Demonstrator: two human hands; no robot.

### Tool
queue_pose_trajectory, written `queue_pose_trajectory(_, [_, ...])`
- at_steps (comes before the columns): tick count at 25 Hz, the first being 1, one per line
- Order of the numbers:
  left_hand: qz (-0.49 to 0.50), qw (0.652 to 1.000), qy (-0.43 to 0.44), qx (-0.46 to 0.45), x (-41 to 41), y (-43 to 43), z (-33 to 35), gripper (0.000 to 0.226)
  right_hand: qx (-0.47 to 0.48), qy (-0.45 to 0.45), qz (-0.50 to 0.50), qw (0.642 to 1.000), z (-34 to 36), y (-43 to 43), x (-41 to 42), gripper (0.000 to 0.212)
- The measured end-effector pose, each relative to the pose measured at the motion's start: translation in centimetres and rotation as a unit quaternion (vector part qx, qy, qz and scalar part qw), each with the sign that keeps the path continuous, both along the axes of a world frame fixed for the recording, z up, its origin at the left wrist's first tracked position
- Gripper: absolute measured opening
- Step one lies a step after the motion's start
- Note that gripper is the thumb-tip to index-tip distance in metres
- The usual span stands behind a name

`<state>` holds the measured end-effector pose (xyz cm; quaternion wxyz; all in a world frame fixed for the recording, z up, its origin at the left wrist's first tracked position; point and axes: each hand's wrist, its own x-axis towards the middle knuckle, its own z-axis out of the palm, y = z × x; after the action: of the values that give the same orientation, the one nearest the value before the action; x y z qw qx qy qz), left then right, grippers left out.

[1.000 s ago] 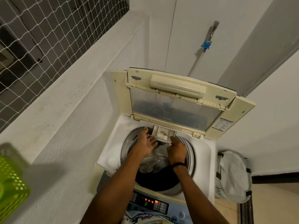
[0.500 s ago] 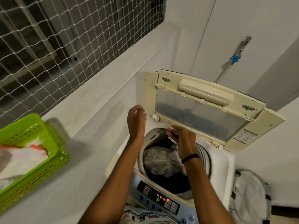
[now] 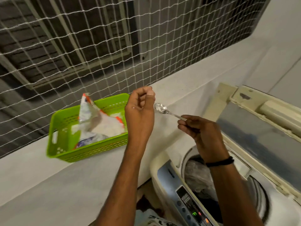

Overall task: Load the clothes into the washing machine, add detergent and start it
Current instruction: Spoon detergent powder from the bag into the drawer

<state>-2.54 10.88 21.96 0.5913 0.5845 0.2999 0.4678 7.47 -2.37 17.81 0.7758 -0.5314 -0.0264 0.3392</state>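
Observation:
The top-loading washing machine point(image 3: 164, 173) stands at the lower right with its lid point(image 3: 260, 128) raised. Pale clothes point(image 3: 197, 176) lie in its drum. My right hand point(image 3: 200, 132) pinches the handle of a small metal spoon point(image 3: 162, 109), whose bowl carries a trace of white powder and points left. My left hand point(image 3: 140, 111) hovers just left of the spoon bowl, fingers loosely curled, holding nothing. An opened detergent bag point(image 3: 101, 123) with white powder sits in a green plastic basket point(image 3: 91, 150) on the ledge, left of both hands.
The white concrete ledge point(image 3: 48, 181) runs from lower left to upper right beside the machine. A white safety net point(image 3: 81, 46) covers the opening behind it. The machine's control panel point(image 3: 193, 209) shows lit green and orange indicators at the bottom.
Both hands rose out of the drum area and swung left toward the ledge. The spoon now shows in my right hand. The view turned left, bringing the basket fully into sight.

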Motion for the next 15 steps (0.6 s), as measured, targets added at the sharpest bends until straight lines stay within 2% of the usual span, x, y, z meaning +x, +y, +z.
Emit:
queue_pose_trajectory(3, [0.076,0.994,0.023,0.073,-4.5,2.7,1.6,0.011,0.013,-0.075,0.073,0.994,2.2,3.3,-2.4,0.022])
queue_pose_trajectory(6, [0.165,0.973,0.112,0.119,-9.3,6.1,2.0,0.011,-0.037,-0.180,0.131,0.974,2.8,8.0,-4.8,0.019])
queue_pose_trajectory(8, [0.192,0.947,0.230,0.115,-12.2,8.6,1.7,0.015,-0.136,-0.316,0.161,0.925,2.4,11.3,-5.8,0.018])
queue_pose_trajectory(11, [0.160,0.881,0.440,0.066,-14.7,11.3,0.4,0.037,-0.262,-0.512,0.214,0.790,1.8,15.3,-7.1,0.023])
queue_pose_trajectory(12, [0.131,0.870,0.472,0.048,-15.0,11.8,-0.3,0.035,-0.287,-0.531,0.218,0.767,1.9,16.4,-7.6,0.023])
queue_pose_trajectory(15, [0.071,0.864,0.497,0.026,-15.1,12.3,-1.9,0.015,-0.310,-0.511,0.232,0.767,2.2,18.8,-8.5,0.038])
